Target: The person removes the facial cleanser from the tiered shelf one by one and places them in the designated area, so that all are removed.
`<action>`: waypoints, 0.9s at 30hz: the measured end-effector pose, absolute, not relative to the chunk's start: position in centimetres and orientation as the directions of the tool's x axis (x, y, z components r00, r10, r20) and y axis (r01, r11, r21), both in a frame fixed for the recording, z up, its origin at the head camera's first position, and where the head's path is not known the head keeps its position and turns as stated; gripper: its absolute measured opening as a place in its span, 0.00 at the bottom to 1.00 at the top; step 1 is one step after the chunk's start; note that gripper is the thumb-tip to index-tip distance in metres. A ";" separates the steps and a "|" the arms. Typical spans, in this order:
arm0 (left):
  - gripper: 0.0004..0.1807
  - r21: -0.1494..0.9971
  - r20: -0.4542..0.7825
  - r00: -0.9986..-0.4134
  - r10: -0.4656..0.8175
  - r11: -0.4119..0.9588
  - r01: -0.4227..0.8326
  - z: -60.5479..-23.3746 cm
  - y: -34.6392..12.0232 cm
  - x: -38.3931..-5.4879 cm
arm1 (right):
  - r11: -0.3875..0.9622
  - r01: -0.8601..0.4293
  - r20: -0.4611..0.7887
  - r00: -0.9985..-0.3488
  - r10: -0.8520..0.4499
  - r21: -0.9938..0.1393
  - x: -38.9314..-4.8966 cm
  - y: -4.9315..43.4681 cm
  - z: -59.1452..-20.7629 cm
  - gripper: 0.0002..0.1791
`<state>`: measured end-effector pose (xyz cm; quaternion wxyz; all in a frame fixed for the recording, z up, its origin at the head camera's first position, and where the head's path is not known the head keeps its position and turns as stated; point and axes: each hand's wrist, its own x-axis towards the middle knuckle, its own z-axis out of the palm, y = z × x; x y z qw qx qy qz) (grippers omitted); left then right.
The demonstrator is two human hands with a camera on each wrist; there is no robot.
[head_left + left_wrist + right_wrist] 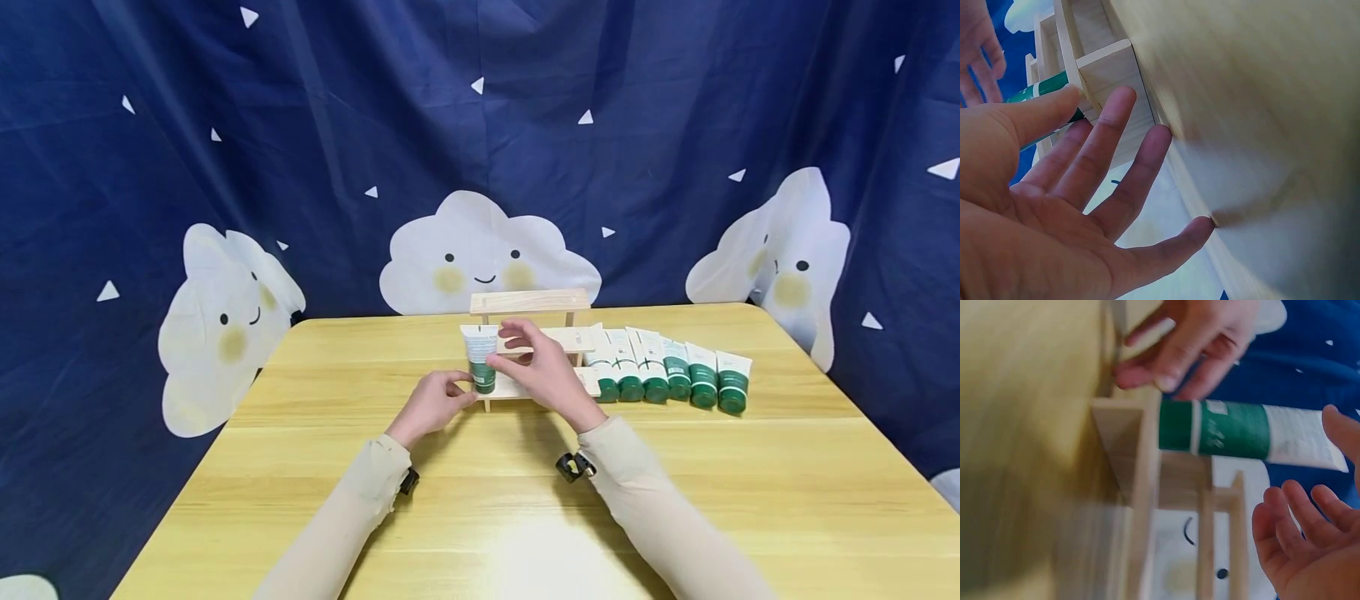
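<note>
A white-and-green squeeze tube (482, 358) stands cap down at the left end of the lowest step of a small wooden tiered rack (525, 302). My left hand (431, 406) is at the tube's base, its thumb and index fingertip close by the green cap and the step's end. In the left wrist view the other left fingers (1119, 200) are spread and fairly straight. Beside the tube's upper part is my right hand (551, 375), fingers loosely bent. Seen from the right wrist, the right thumb (1342, 434) overlaps the tube's white end, and the palm holds nothing.
Several similar white-and-green tubes (702, 375) sit in a row right of the rack, green caps toward me. The wooden table (300, 500) reaches back to a dark blue curtain (420, 100) printed with clouds and small white triangles.
</note>
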<state>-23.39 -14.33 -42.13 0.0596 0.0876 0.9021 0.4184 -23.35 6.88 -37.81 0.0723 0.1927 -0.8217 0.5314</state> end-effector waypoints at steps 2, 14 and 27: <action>0.19 0.767 -0.032 -0.977 0.211 0.632 0.112 -42.1 -14.3 -23.4 | 0.358 -0.384 0.310 -0.918 -0.249 -0.851 -23.3 6.4 -38.2 0.31; 0.18 0.771 -0.030 -0.976 0.216 0.627 0.114 -42.1 -14.4 -23.4 | 0.374 -0.366 0.280 -0.923 -0.264 -0.852 -23.6 5.0 -39.9 0.21; 0.19 0.759 -0.039 -0.976 0.214 0.641 0.110 -42.2 -14.3 -23.4 | 0.403 -0.361 0.288 -0.929 -0.230 -0.841 -23.5 5.6 -40.1 0.13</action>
